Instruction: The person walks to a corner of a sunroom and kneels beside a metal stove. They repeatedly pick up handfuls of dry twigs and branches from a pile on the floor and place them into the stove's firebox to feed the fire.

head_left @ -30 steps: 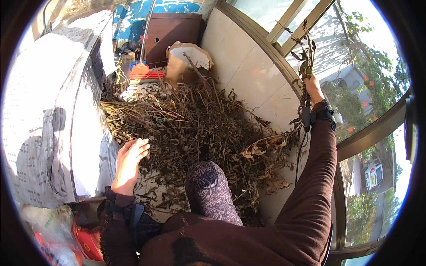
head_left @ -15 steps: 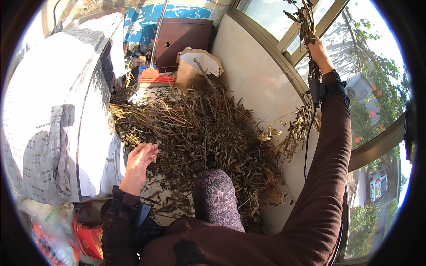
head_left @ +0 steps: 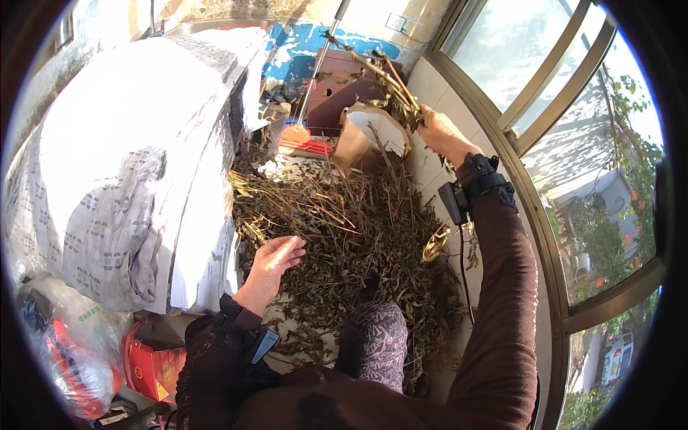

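Note:
My right hand [head_left: 446, 135] is closed around a bunch of dried plant stalks [head_left: 394, 80], held up at the right near the tiled wall. Bare stem ends stick out to the upper left, and withered leaves hang below the fist. My left hand [head_left: 269, 266] is raised in front of me over the near left side of a large heap of dried plants [head_left: 351, 236]. Its fingers are loosely stretched, with nothing in them. Brown leaves and thin stems tangle together across the heap, which spreads over the floor around my knee.
A beige bin [head_left: 351, 147] stands behind the heap, beside a red dustpan [head_left: 307, 145] and a brown board [head_left: 340, 79]. White covered bulk [head_left: 107, 165] fills the left. Plastic bags [head_left: 75, 351] and a red box [head_left: 152, 365] lie lower left. A window frame [head_left: 494, 122] runs along the right.
My right hand has swung from the window side inward to the left and down, and the stalks in it now tilt toward the upper left. My left hand stays empty over the heap.

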{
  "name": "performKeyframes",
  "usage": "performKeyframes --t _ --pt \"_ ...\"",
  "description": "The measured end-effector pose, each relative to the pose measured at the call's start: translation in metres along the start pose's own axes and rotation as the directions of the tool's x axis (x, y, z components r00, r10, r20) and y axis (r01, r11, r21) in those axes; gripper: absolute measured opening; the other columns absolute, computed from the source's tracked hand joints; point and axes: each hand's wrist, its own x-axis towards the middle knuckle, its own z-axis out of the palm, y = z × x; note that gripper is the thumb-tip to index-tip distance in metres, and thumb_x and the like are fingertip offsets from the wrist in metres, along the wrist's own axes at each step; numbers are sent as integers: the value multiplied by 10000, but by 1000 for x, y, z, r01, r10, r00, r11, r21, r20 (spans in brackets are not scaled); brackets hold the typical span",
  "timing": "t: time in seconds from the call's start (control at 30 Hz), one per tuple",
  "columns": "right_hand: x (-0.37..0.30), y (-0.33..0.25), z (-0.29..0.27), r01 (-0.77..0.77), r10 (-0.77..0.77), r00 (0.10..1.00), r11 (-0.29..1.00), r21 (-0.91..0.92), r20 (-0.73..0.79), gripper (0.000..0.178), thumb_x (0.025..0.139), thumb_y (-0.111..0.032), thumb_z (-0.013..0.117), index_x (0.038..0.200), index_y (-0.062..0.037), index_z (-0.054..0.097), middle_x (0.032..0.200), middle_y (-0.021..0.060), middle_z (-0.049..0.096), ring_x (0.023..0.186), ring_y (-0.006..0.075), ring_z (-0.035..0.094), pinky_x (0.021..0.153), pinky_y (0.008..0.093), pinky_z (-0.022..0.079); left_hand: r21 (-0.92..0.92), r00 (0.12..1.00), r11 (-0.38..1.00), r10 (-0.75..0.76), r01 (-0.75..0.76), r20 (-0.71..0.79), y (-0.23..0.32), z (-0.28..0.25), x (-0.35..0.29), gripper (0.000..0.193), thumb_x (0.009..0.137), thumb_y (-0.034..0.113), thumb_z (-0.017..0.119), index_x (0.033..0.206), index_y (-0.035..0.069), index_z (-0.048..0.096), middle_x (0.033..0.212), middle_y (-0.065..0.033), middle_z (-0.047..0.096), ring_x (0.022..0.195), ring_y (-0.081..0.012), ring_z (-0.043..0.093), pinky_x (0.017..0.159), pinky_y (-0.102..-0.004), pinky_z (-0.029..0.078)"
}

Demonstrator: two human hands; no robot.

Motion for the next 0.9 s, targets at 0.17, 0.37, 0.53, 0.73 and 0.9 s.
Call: performKeyframes --t 0.17,0.37,0.53,0.73,0.9 --pt "-61 -70 129 175 -201 929 978 110 310 329 846 -128 578 1090 68 477 1004 292 616 990 436 580 833 499 466 6 999 999 41 -41 35 2 2 11 603 934 305 641 1400 6 401 1297 -118 549 1140 -198 570 915 -305 476" --pt "-101 -110 175 453 -521 776 852 262 355 310 821 -107 639 1029 37 459 891 226 567 880 405 588 751 457 496 -221 999 975 32 -22 43 -9 15 38 714 918 322 657 1412 -10 263 1396 -175 384 1241 -327 473 1012 -441 439" --pt "-119 -117 177 503 -548 717 835 223 431 447 783 -53 641 1190 36 479 1099 192 557 1025 348 570 851 410 484 -281 1000 960 0 1 5 -18 17 49 312 959 336 590 1060 46 535 1011 -95 599 967 -250 591 865 -446 524" --pt "-146 -70 175 467 -452 831 883 34 325 747 710 -31 693 1383 -27 369 1134 163 563 1075 335 537 952 419 386 -281 995 956 67 -85 -73 -23 26 47 494 974 356 556 1233 -50 448 1156 -149 571 1010 -237 620 863 -428 540" --pt "-179 -14 162 352 -359 864 932 87 352 630 742 -20 651 1332 -23 430 1081 170 600 1049 323 559 934 422 401 -271 995 960 54 -74 -83 -27 39 41 552 967 341 573 1269 -85 394 1221 -178 503 1087 -271 572 905 -440 525"
